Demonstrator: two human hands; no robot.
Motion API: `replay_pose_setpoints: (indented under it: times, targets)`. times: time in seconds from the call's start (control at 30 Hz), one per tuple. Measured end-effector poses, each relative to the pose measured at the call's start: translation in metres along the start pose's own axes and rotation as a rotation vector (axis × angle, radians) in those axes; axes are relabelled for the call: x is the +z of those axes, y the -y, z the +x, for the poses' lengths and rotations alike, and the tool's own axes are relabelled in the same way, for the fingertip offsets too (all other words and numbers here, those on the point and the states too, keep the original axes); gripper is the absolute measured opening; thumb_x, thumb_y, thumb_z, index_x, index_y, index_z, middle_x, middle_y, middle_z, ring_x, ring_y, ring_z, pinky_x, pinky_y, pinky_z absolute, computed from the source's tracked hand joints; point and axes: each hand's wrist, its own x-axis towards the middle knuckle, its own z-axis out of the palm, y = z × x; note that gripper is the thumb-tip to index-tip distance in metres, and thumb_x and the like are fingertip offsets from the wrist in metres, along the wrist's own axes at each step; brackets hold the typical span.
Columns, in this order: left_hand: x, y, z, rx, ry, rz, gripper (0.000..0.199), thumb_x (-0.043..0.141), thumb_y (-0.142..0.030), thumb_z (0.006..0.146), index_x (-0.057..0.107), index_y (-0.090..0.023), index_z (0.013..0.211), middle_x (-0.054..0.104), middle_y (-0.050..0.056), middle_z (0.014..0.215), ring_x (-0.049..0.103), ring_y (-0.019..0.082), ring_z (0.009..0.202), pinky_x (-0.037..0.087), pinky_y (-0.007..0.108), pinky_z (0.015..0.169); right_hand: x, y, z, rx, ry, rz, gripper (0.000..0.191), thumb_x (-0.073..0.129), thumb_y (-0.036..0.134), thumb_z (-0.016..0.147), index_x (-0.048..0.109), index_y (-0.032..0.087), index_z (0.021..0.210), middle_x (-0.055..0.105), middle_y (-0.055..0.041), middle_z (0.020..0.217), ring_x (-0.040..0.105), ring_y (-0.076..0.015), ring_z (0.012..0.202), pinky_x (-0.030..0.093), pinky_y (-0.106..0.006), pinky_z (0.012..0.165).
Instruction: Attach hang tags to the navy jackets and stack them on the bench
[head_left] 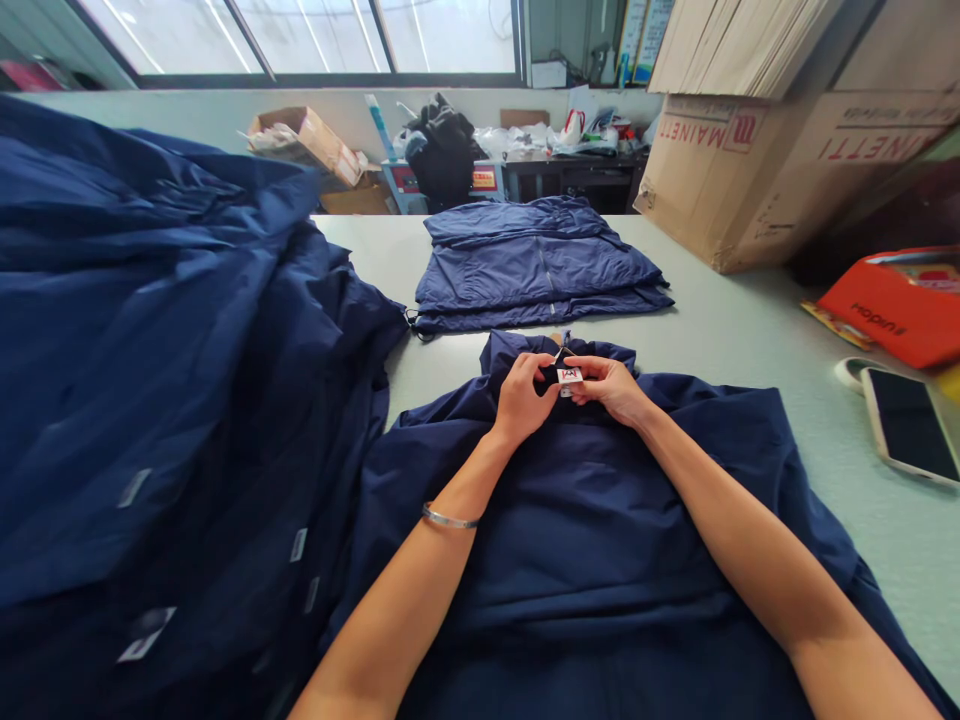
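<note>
A dark navy jacket (585, 520) lies spread on the table before me, its collar end away from me. At the collar, a small white label with red marks (570, 376) is pinched between the thumb and fingers of my right hand (611, 388). My left hand (523, 397) is curled close beside the label, finger and thumb drawn together; what they grip is too small to make out. A thin dark loop (566, 347) stands up just behind the fingers. A metal bangle (448, 518) is on my left wrist.
Navy garments (150, 380) are heaped high at left. A folded navy jacket (517, 265) lies farther back on the pale table (750, 345). At right are cardboard boxes (757, 200), an orange-red pouch (896, 310), a tape roll (849, 372) and a phone (911, 425).
</note>
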Motion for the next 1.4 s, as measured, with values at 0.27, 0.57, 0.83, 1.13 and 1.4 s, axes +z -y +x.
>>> replay_pose_setpoints:
  times: [0.27, 0.57, 0.83, 1.13, 1.4]
  targets:
    - [0.0012, 0.0049, 0.0008, 0.053, -0.002, -0.017, 0.015, 0.066, -0.015, 0.082, 0.072, -0.022, 0.094, 0.064, 0.005, 0.1, 0.062, 0.016, 0.088, 0.054, 0.031, 0.081, -0.0033, -0.0025, 0.0014, 0.002, 0.014, -0.048, 0.056, 0.089, 0.026, 0.05, 0.074, 0.019, 0.103, 0.073, 0.0004, 0.071, 0.065, -0.0123, 0.054, 0.057, -0.026, 0.057]
    - [-0.0013, -0.0011, 0.0047, 0.001, -0.102, 0.1, 0.01, 0.064, -0.018, 0.087, 0.069, -0.023, 0.08, 0.076, 0.002, 0.101, 0.063, 0.025, 0.117, 0.023, 0.056, 0.118, -0.0013, -0.002, 0.0008, -0.022, 0.068, -0.062, 0.062, 0.089, 0.03, 0.053, 0.073, 0.021, 0.111, 0.072, 0.0026, 0.066, 0.062, -0.0102, 0.051, 0.051, -0.022, 0.051]
    - [-0.0012, 0.0017, 0.006, -0.042, -0.127, 0.097, 0.011, 0.062, -0.023, 0.088, 0.068, -0.024, 0.078, 0.076, 0.0, 0.085, 0.068, 0.018, 0.081, 0.024, 0.049, 0.119, -0.0019, -0.0028, 0.0001, -0.036, 0.078, -0.09, 0.062, 0.087, 0.028, 0.057, 0.072, 0.021, 0.116, 0.07, 0.0037, 0.064, 0.059, -0.0094, 0.051, 0.048, -0.021, 0.051]
    - [0.0001, 0.0042, 0.0067, -0.052, -0.127, 0.098, 0.012, 0.062, -0.024, 0.087, 0.069, -0.024, 0.078, 0.076, 0.0, 0.084, 0.066, 0.019, 0.082, 0.031, 0.049, 0.113, -0.0035, -0.0036, 0.0006, -0.002, 0.096, -0.034, 0.062, 0.089, 0.027, 0.053, 0.073, 0.023, 0.113, 0.074, 0.0019, 0.073, 0.067, -0.0142, 0.063, 0.056, -0.026, 0.061]
    - [0.0005, 0.0081, 0.0082, -0.085, -0.124, 0.062, 0.01, 0.064, -0.024, 0.086, 0.07, -0.024, 0.078, 0.076, 0.0, 0.084, 0.066, 0.019, 0.08, 0.035, 0.047, 0.107, -0.0047, -0.0043, -0.0002, 0.01, 0.063, 0.039, 0.073, 0.09, 0.023, 0.053, 0.068, 0.024, 0.123, 0.076, 0.0002, 0.081, 0.068, -0.0141, 0.06, 0.059, -0.028, 0.06]
